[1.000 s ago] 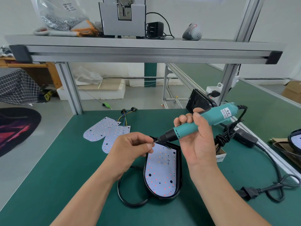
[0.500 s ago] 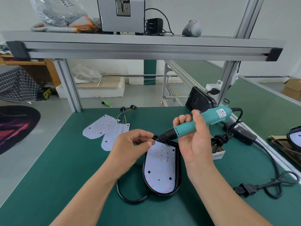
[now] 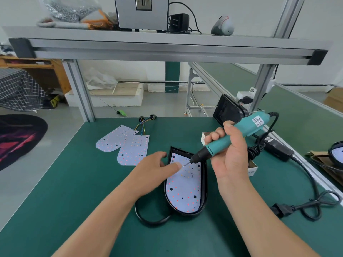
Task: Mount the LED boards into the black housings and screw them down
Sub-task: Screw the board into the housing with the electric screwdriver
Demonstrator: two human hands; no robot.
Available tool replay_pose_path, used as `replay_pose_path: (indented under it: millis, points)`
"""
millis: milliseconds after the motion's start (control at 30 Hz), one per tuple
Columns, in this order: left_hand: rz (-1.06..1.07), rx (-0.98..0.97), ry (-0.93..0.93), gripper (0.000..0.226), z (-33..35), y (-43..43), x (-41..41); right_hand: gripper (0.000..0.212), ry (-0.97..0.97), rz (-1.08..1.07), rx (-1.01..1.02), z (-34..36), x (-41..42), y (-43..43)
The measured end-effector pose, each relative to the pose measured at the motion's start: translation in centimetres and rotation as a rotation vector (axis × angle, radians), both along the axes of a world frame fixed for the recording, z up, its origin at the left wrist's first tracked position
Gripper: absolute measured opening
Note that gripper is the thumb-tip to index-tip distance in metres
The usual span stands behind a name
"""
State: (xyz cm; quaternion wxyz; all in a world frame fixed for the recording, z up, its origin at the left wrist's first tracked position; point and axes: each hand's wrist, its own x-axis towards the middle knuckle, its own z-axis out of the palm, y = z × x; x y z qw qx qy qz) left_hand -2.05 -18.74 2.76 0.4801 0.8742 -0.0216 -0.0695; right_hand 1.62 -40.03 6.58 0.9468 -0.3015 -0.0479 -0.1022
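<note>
LED board (image 3: 183, 184) seated inside its black housing (image 3: 205, 182), near the middle of the green bench mat (image 3: 74, 182). The right hand (image 3: 230, 156) clenches the electric screwdriver (image 3: 217, 145) in a fist, wrist raised, the tool slanting down and leftward so that its bit meets the board's upper part. The left hand (image 3: 156, 169) lies flat and loose, grasping nothing, its thumb resting on the board just beside the bit tip. For a clean drive, the tool probably needs tipping nearer upright over the hole while the left hand presses the board still. Whether a screw sits on the bit is too small to tell.

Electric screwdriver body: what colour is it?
The screwdriver is teal with a black tip, head view.
</note>
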Motion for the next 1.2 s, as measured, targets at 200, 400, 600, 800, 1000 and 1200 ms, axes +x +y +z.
replay_pose_path:
  millis: [200, 400, 600, 800, 1000, 1200]
  points:
    - [0.001, -0.064, 0.02, 0.02, -0.3, 0.3, 0.4, 0.007, -0.024, 0.071, -0.075, 0.0, -0.4, 0.3]
    - [0.113, -0.134, 0.018, 0.026, -0.9, 0.5, 1.1, 0.01, -0.071, 0.163, -0.172, -0.4, -1.1, 1.5]
    - [0.105, -0.117, 0.006, 0.023, -1.3, 0.6, 1.4, 0.013, -0.112, 0.24, -0.268, -0.5, -1.6, 2.2]
    - [0.115, -0.117, 0.007, 0.022, -1.3, 0.5, 1.4, 0.015, -0.123, 0.269, -0.302, -0.3, -2.0, 2.4]
    - [0.113, -0.13, 0.018, 0.025, -1.3, 0.6, 1.4, 0.015, -0.139, 0.29, -0.334, -0.2, -2.1, 2.5]
    - [0.117, -0.129, 0.026, 0.028, -1.1, 0.6, 1.3, 0.016, -0.149, 0.305, -0.364, -0.2, -2.3, 2.6]
